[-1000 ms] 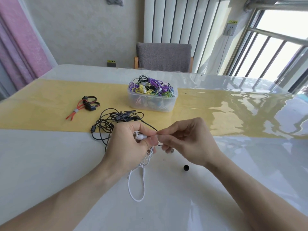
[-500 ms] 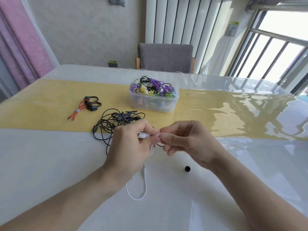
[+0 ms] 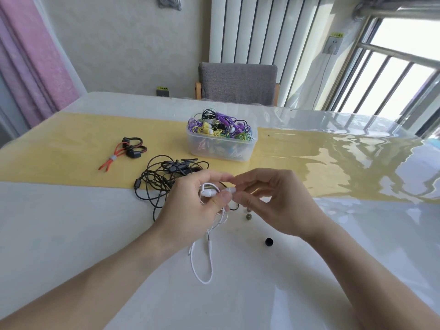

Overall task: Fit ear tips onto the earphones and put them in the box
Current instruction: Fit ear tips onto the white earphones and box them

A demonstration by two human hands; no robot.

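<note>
My left hand holds a white earphone above the table, its white cable hanging down in a loop onto the surface. My right hand pinches a small white ear tip right at the earphone's end, the two hands touching. A black ear tip lies on the table below my right hand, and small greyish tips lie under the hands. The clear plastic box, full of coloured earphones, stands behind on the yellow runner.
A tangle of black earphones lies left of my hands. Red and black earphones sit further left on the yellow runner. A grey chair stands at the far side of the white table.
Both hands have lifted slightly and turned, so the white earbud now shows between the fingers. The white cable loop has shifted a little on the table.
</note>
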